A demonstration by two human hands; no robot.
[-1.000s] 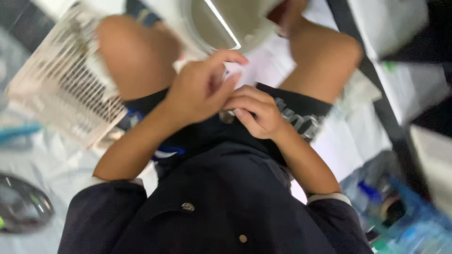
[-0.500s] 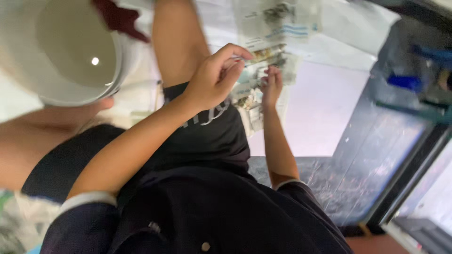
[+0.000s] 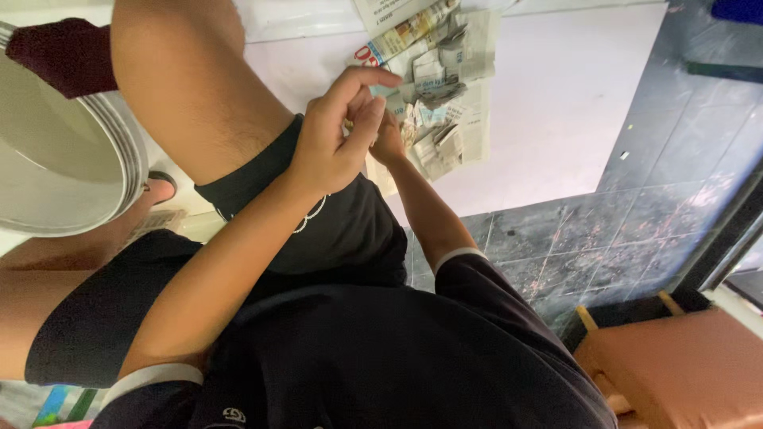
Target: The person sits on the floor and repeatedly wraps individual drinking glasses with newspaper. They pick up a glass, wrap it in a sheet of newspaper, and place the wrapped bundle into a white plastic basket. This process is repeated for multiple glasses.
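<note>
You have two hands in view: your left hand (image 3: 338,143) and your right hand (image 3: 389,141), held together above one heap of folded newspaper pieces (image 3: 441,87); how many pieces it holds can't be counted. There is one large white bowl (image 3: 60,171), one dark red cloth (image 3: 63,56) at its rim, and one orange stool (image 3: 683,365).

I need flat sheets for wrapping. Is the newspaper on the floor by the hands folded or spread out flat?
Folded and crumpled. The newspaper lies in a heap of creased, overlapping pieces on the white floor, not as flat sheets.
</note>
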